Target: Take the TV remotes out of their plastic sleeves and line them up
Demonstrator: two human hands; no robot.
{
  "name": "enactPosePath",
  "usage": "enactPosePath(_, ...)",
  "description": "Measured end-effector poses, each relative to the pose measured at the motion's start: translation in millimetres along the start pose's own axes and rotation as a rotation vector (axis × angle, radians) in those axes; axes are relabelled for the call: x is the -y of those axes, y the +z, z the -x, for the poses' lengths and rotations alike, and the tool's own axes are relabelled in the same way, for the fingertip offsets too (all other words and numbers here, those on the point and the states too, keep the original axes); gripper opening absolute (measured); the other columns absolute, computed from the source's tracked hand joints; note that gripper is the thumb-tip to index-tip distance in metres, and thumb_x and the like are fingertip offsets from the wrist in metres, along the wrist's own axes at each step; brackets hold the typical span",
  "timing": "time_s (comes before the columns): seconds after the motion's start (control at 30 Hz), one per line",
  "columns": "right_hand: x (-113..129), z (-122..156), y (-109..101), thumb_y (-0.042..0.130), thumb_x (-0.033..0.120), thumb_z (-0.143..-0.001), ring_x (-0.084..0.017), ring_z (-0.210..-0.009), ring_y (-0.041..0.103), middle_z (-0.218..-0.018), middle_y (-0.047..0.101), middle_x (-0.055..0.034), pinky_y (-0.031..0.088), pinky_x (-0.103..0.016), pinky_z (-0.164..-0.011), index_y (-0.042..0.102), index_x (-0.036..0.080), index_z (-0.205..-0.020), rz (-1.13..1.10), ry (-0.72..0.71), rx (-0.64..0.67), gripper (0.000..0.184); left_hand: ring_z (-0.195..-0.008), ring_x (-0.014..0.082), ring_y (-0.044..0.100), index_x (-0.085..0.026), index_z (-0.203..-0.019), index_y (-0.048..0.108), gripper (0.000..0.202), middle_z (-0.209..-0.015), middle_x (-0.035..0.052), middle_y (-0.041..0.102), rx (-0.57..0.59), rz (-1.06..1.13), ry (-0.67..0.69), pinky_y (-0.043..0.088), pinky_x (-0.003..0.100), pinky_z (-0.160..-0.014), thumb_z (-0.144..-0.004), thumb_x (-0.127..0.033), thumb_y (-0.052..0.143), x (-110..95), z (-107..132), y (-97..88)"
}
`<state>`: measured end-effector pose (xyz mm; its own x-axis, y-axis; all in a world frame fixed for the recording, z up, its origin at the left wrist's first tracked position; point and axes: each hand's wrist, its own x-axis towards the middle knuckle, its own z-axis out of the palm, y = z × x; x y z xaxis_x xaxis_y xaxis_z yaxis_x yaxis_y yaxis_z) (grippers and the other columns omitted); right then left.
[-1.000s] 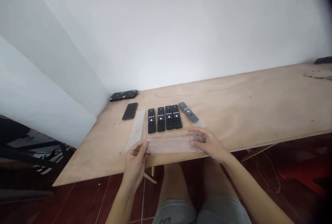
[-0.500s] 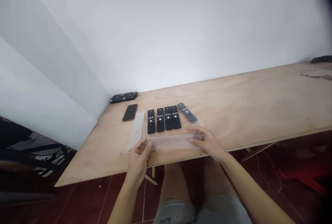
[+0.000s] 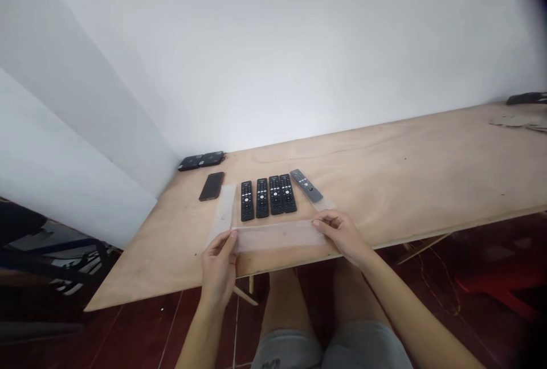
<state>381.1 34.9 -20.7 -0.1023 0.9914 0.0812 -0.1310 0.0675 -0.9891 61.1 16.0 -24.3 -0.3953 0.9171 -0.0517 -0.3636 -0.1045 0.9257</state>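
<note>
Your left hand [image 3: 219,269] and right hand [image 3: 342,237] well apart, each pinching one end of clear plastic strip [image 3: 277,236], held flat along near edge of plywood table [image 3: 384,187]. Four black remotes [image 3: 262,198] and slimmer grey remote [image 3: 306,185] lie uncovered just beyond strip, none in hand. Second plastic strip [image 3: 223,215] flat left of remotes, phone [image 3: 211,186] just beside it

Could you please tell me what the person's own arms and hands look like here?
The left hand and right hand are bare, as are the left forearm and right forearm: no sleeves, gloves, watches or bracelets show. Grey shorts are visible below.
</note>
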Motion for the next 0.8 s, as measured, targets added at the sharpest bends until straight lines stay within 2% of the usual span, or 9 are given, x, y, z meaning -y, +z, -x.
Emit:
enactPosePath(0.13, -3.6, 1.2, -0.9, 0.082, 0.052, -0.088, -0.019, -0.076, 0.061, -0.083, 0.071, -0.0031, 0.048, -0.031, -0.07, 0.079, 0.019, -0.092, 0.05, -0.013, 0.017, 0.034, -0.087, 0.0177, 0.075, -0.017, -0.089, 0.084, 0.033, -0.095, 0.0062, 0.082, -0.034, -0.007, 0.009, 0.062, 0.028, -0.08, -0.065, -0.034, 0.099, -0.6, -5.5, -3.9)
enactPosePath(0.23, -6.5, 2.5, -2.0, 0.077, 0.052, -0.092, -0.021, -0.082, 0.064, -0.09, 0.073, -0.0052, 0.052, -0.034, -0.075, 0.078, 0.019, -0.103, 0.143, -0.032, 0.037, 0.035, -0.084, 0.0174, 0.074, -0.017, -0.093, 0.084, 0.035, -0.094, 0.0067, 0.082, -0.044, -0.139, 0.12, 0.06, 0.028, -0.078, -0.069, -0.04, 0.096, -2.6, -9.1, -5.5)
enactPosePath(0.33, -1.8, 5.3, 5.2, 0.077, 0.049, -0.093, -0.028, -0.11, 0.066, -0.122, 0.072, -0.0097, 0.053, -0.044, -0.099, 0.067, 0.025, -0.139, 0.343, -0.163, -0.036, 0.052, -0.081, 0.018, 0.072, -0.016, -0.096, 0.085, 0.034, -0.093, 0.0073, 0.082, -0.023, -0.312, 0.231, 0.059, 0.028, -0.074, -0.074, -0.04, 0.093, -10.0, -9.2, -5.5)
enactPosePath(0.4, 6.5, 7.2, 17.6, 0.078, 0.047, -0.092, -0.032, -0.133, 0.057, -0.145, 0.063, -0.011, 0.043, -0.05, -0.117, 0.061, 0.029, -0.148, 0.474, -0.264, 0.007, 0.061, -0.082, 0.0191, 0.072, -0.017, -0.097, 0.085, 0.031, -0.093, 0.008, 0.082, 0.037, -0.383, 0.27, 0.059, 0.028, -0.073, -0.077, -0.039, 0.091, -17.9, -6.8, -4.2)
enactPosePath(0.47, 15.9, 8.0, 34.0, 0.078, 0.045, -0.093, -0.033, -0.134, 0.057, -0.144, 0.065, -0.0108, 0.044, -0.05, -0.117, 0.068, 0.028, -0.141, 0.528, -0.288, 0.172, 0.052, -0.083, 0.0203, 0.072, -0.017, -0.095, 0.085, 0.028, -0.093, 0.0084, 0.081, 0.123, -0.417, 0.292, 0.059, 0.029, -0.073, -0.077, -0.038, 0.091, -26.2, -3.2, -2.5)
enactPosePath(0.57, 24.3, 6.3, 55.6, 0.07, 0.039, -0.099, -0.028, -0.099, 0.071, -0.106, 0.08, -0.0066, 0.056, -0.04, -0.092, 0.082, 0.023, -0.106, 0.495, -0.209, 0.482, 0.021, -0.079, 0.0203, 0.071, -0.017, -0.089, 0.085, 0.024, -0.086, 0.0073, 0.079, 0.21, -0.436, 0.303, 0.058, 0.029, -0.068, -0.077, -0.036, 0.091, -36.6, 1.2, -3.7)
enactPosePath(0.6, 24.5, 5.2, 59.9, 0.066, 0.038, -0.101, -0.026, -0.088, 0.071, -0.094, 0.08, -0.0048, 0.057, -0.037, -0.084, 0.082, 0.022, -0.095, 0.474, -0.18, 0.539, 0.023, -0.077, 0.0197, 0.071, -0.017, -0.088, 0.084, 0.023, -0.084, 0.0067, 0.078, 0.215, -0.437, 0.305, 0.058, 0.028, -0.067, -0.076, -0.035, 0.092, -39.1, 1.6, -5.8)
enactPosePath(0.67, 21.5, 3.0, 63.6, 0.063, 0.038, -0.103, -0.024, -0.081, 0.07, -0.085, 0.08, -0.0031, 0.055, -0.035, -0.079, 0.081, 0.021, -0.085, 0.433, -0.144, 0.552, 0.031, -0.077, 0.019, 0.071, -0.017, -0.088, 0.084, 0.023, -0.084, 0.0062, 0.077, 0.173, -0.439, 0.32, 0.058, 0.027, -0.067, -0.075, -0.033, 0.093, -42.7, 0.3, -12.3)
enactPosePath(0.8, 9.9, -0.6, 61.3, 0.066, 0.039, -0.101, -0.025, -0.09, 0.073, -0.095, 0.083, -0.0041, 0.055, -0.034, -0.082, 0.084, 0.021, -0.091, 0.358, -0.128, 0.451, 0.027, -0.074, 0.0186, 0.072, -0.015, -0.099, 0.082, 0.032, -0.082, 0.0049, 0.076, -0.063, -0.365, 0.332, 0.063, 0.032, -0.074, -0.078, -0.037, 0.091, -40.6, -3.5, -21.5)
